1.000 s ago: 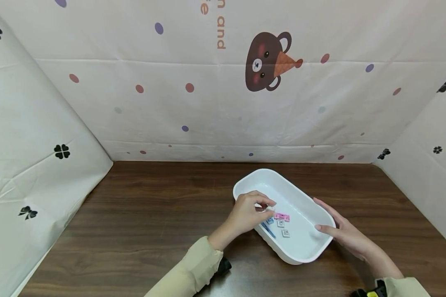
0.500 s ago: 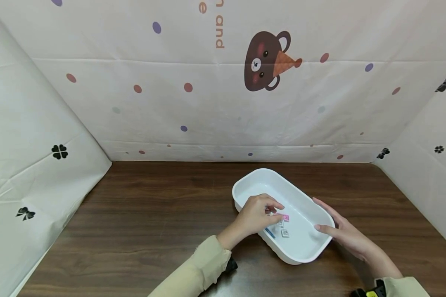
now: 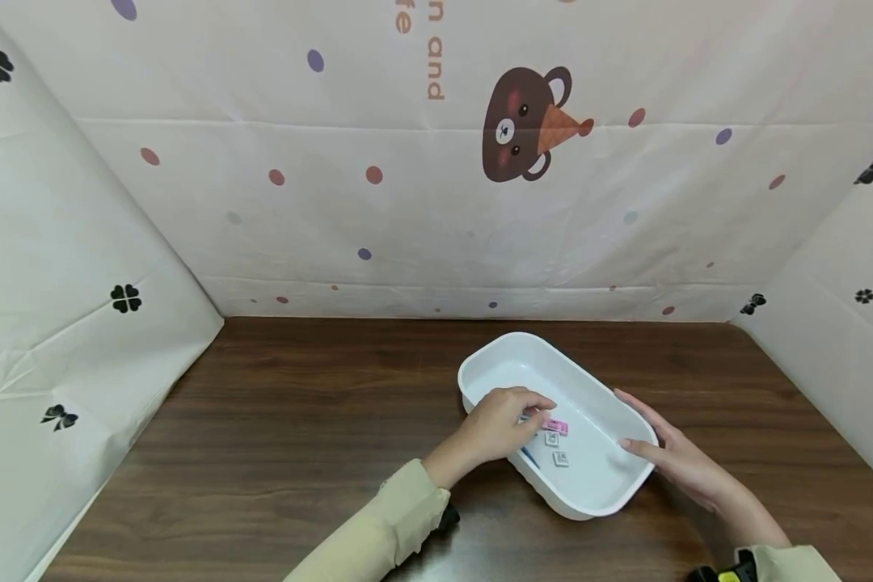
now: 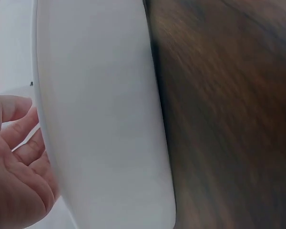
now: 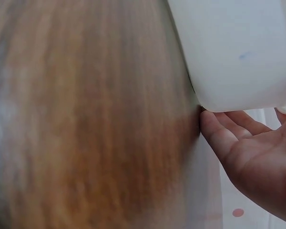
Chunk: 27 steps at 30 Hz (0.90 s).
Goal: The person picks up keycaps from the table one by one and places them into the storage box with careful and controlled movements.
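Observation:
A white rectangular plastic tray (image 3: pixel 589 380) lies slanted on the table. My left hand (image 3: pixel 505 422) reaches over its left rim, thumb and fingertips low among small pieces; whether they pinch one is hidden. Beside the thumb is a small pink strip (image 3: pixel 556 426) with dark marks. Small white square tiles, an upper tile (image 3: pixel 552 439) and a lower tile (image 3: pixel 561 459), lie near it. Part of a blue strip (image 3: pixel 529 457) shows by the left wall. My right hand (image 3: pixel 672 453) holds the tray's right end, thumb over the rim and fingers outside, under the edge in the right wrist view (image 5: pixel 252 148).
The dark wood table (image 3: pixel 298 420) stretches left of the tray. A pale printed cloth (image 3: pixel 320 202) stands as a back wall, with matching side walls. In the left wrist view the tray's outer wall (image 4: pixel 100 105) hides part of the left hand's work.
My left hand shifted right and lower inside the tray, from holding a small whitish piece to working by the pink strip. Its fingertips closed in over the last half second. The right hand stayed put.

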Tool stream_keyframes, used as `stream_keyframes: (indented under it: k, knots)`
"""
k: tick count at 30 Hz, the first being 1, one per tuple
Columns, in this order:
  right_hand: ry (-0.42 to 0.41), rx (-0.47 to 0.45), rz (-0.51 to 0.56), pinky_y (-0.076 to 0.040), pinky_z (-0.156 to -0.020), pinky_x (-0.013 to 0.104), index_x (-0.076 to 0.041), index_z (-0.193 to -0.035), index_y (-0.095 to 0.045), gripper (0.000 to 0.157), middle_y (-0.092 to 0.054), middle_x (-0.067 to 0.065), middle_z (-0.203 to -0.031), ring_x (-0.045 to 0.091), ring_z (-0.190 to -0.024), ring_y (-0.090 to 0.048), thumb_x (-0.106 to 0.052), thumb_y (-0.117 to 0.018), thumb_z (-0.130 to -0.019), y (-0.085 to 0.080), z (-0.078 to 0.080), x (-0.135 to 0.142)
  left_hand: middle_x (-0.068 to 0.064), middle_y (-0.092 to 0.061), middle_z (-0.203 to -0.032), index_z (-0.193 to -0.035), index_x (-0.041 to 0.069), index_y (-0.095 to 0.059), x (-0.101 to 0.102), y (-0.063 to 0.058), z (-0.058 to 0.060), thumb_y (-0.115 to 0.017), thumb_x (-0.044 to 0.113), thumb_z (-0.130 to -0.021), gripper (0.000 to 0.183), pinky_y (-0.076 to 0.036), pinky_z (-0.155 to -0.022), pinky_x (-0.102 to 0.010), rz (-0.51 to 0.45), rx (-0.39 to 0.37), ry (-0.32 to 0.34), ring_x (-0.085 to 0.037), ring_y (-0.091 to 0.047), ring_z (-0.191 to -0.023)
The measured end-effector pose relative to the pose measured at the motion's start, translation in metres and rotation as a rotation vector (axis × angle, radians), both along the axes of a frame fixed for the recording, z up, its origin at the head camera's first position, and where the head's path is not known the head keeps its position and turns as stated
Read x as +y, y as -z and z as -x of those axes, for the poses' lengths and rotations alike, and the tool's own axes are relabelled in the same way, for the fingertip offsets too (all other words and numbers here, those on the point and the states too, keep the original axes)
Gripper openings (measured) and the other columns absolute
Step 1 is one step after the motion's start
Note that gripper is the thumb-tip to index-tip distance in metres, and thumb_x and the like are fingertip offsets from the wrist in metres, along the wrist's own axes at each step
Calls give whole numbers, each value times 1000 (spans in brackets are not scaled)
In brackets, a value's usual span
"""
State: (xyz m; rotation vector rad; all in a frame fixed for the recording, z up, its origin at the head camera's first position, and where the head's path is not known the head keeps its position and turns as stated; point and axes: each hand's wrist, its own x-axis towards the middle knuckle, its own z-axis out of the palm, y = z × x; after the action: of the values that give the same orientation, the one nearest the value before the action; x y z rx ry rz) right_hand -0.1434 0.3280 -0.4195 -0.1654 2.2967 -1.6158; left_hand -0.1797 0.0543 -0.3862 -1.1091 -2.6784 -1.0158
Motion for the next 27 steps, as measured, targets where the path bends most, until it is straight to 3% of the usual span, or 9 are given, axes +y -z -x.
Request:
stream_keyframes:
  k: [4, 9, 14, 20, 27]
  knots:
    - [13, -14, -45, -47, -80, 32, -18, -146, -8, 60, -14, 22, -145, 2, -100, -50, -27, -41, -97, -3, 1, -1, 3, -65, -111, -114, 15, -63, -7, -1, -1, -49, 20, -93, 26, -43, -90, -19, 101, 66, -19, -8, -58, -103]
    - [5, 13, -65, -47, -78, 27, -14, -145, -12, 54, -19, 19, -143, 0, -101, -50, -33, -32, -99, -8, 1, -2, 3, -64, -113, -117, 15, -62, -18, -1, -1, -48, 21, -93, 28, -45, -90, -23, 175, 162, -39, -11, -58, -104]
    - [17, 32, -114, -46, -76, 22, -10, -144, -17, 55, -22, 20, -144, -3, -100, -51, -35, -35, -98, -15, 4, -4, 3, -63, -115, -120, 15, -59, -29, -3, -1, -48, 23, -93, 30, -43, -93, -25, 255, 250, -54, -12, -57, -106]
    - [31, 31, -211, -48, -74, 27, -9, -144, -17, 59, -25, 26, -142, 13, -101, -54, -38, -37, -97, -22, 10, -10, 4, -61, -119, -123, 17, -57, -43, -4, -2, -45, 28, -95, 33, -40, -97, -32, 368, 358, -103, -13, -55, -110]
    - [49, 124, -334, -48, -69, 29, -9, -143, -22, 56, -36, 26, -136, 20, -96, -55, -37, -37, -97, -26, 10, -19, 1, -54, -128, -128, 21, -52, -59, -9, -5, -40, 34, -96, 37, -37, -100, -43, 443, 388, -169, -15, -49, -119]
